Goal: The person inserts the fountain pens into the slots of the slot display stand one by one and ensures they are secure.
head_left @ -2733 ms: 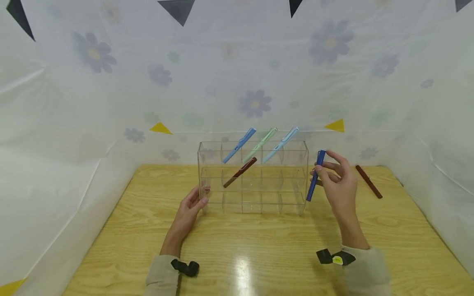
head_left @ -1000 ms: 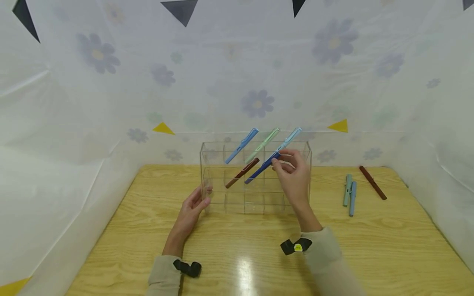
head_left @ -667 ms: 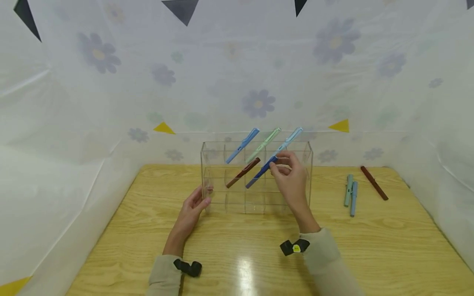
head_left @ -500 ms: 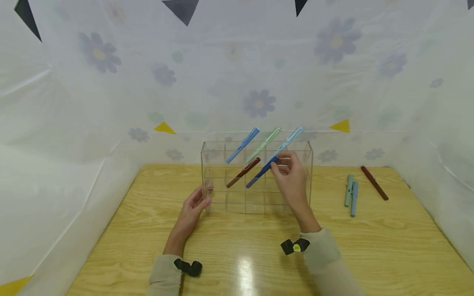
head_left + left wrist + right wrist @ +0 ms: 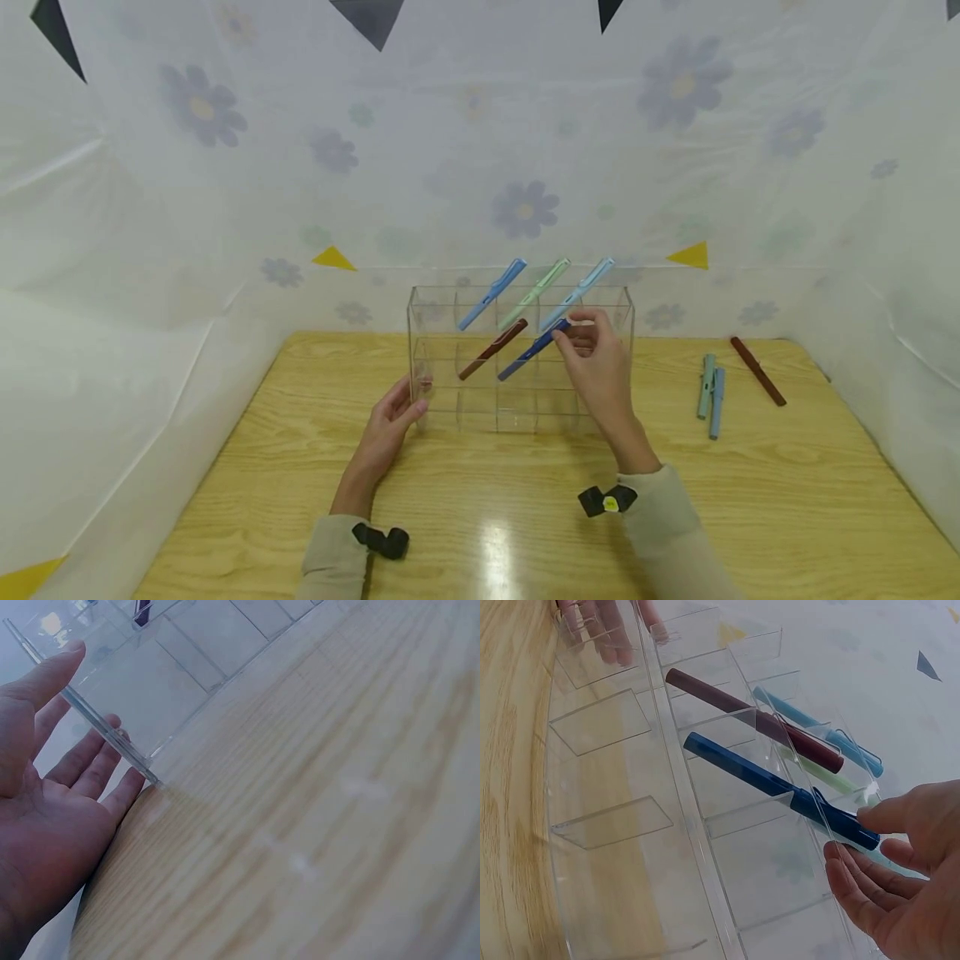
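At the middle tier of the clear acrylic pen rack (image 5: 517, 402), from the head view, the cap end of a dark blue capped pen (image 5: 527, 356) is pinched between the thumb and fingers of the right hand (image 5: 602, 367). Its barrel is slanted down and leftward into the compartment beside the brown pen (image 5: 492, 350); the seating of it there can be judged the step in hand. Above, 3 pens are carried by the top tier: mid-blue pen (image 5: 491, 294), pale green pen (image 5: 534, 293), light blue pen (image 5: 576, 293). On the wooden table (image 5: 450, 517), well off to the right, 3 more are seen lying.

Over to the left wrist, and the rack's side panel is held by the left hand (image 5: 384, 429), thumb across the edge, fingers extended behind; the rack, it seems, is being steadied.

Into the right wrist view: the dark blue capped pen is framed by the fingertips, thumb laid by the clip, fingers curved beneath. How firmly it is pressed cannot be told. A clean release is probably called for, with the light blue pen behind left unnudged.
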A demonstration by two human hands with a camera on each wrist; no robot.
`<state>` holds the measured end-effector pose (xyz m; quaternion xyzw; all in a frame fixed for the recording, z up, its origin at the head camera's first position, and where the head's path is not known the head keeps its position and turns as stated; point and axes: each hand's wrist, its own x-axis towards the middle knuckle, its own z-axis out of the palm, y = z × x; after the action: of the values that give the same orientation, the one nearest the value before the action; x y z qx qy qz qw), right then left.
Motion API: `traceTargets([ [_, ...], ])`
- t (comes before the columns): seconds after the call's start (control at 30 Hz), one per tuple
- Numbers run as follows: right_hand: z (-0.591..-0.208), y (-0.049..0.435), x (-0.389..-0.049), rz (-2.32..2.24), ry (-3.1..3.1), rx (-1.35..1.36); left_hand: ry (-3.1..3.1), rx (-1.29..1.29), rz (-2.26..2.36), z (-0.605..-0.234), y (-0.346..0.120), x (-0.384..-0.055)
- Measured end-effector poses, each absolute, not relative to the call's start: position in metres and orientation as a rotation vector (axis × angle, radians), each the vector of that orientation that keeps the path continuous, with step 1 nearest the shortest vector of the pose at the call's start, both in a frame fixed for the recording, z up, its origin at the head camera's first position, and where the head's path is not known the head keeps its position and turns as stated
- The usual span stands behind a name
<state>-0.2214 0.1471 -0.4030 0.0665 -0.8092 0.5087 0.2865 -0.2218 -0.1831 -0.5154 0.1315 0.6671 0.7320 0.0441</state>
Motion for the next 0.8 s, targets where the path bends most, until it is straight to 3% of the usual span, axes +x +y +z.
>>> traceTargets([
  [0.8, -0.391, 0.22, -0.19, 1.364, -2.009, 0.074, 2.035, 0.408, 2.231, -0.515, -0.184, -0.221],
])
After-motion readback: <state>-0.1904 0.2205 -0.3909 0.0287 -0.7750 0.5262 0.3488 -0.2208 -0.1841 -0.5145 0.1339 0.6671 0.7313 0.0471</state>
